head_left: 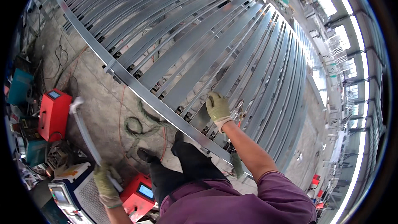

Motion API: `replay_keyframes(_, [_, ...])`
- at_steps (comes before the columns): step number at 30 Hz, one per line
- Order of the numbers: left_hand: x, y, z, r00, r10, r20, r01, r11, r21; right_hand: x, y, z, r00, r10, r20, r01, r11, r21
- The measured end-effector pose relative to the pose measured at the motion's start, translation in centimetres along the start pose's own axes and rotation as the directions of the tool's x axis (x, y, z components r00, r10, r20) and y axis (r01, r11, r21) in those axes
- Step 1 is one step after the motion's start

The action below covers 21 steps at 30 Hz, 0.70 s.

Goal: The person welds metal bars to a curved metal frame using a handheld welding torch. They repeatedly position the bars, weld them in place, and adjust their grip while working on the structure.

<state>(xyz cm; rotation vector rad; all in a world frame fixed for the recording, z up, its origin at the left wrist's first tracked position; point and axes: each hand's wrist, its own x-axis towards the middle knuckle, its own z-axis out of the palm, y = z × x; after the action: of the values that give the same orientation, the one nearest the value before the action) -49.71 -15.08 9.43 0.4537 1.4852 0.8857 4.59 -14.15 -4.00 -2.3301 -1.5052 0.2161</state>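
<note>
Gloves on both hands, yellow-green knit. Right hand lies flat, fingers together, pressed on a long flat grey galvanised steel slat near its near end, right of centre. That slat is one of many parallel slats forming a big grey steel frame that fans away to the far side; a long grey steel cross rail runs diagonally under the slat ends from far left to near right. Small red-handled tool just right of the right hand, too small to tell its kind. Left hand, near left, is closed around the near end of a long thin pale grey metal bar that angles up and away to the left over the floor. Grey concrete floor left of the frame, with a coil of green cable near the rail. Red box-shaped machine with a small screen at far left on the floor; second red box machine with blue screen just right of the left hand; white-and-blue box machine just left of it. Person wears a purple shirt, black trousers, and a black shoe on the floor.
</note>
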Motion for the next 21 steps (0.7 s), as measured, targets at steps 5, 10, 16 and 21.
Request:
replay_keyframes(5, [-3.2, -1.3, 8.0, 0.99, -0.128, 0.061, 0.068, 0.808, 0.585, 2.0, -1.4, 0.2, 0.978, -0.13, -0.163, 0.136, 0.991, 0.023])
replay_keyframes(10, [-0.5, -4.4, 11.5, 0.948, 0.179, 0.262, -0.313, 0.378, 0.871, 1.8, -1.3, 2.8, 0.982, -0.091, -0.167, 0.104, 0.992, 0.075])
replay_keyframes(16, [3.6, -8.6, 14.9, 0.911, 0.214, 0.354, -0.382, 0.11, 0.918, 1.8, -1.3, 3.6, 0.988, -0.082, -0.134, 0.095, 0.991, 0.096])
replay_keyframes(21, [5.5, -7.3, 15.7, 0.887, 0.127, 0.445, -0.446, -0.021, 0.895, 1.6, -0.5, 3.6, 0.99, -0.075, -0.123, 0.084, 0.994, 0.072])
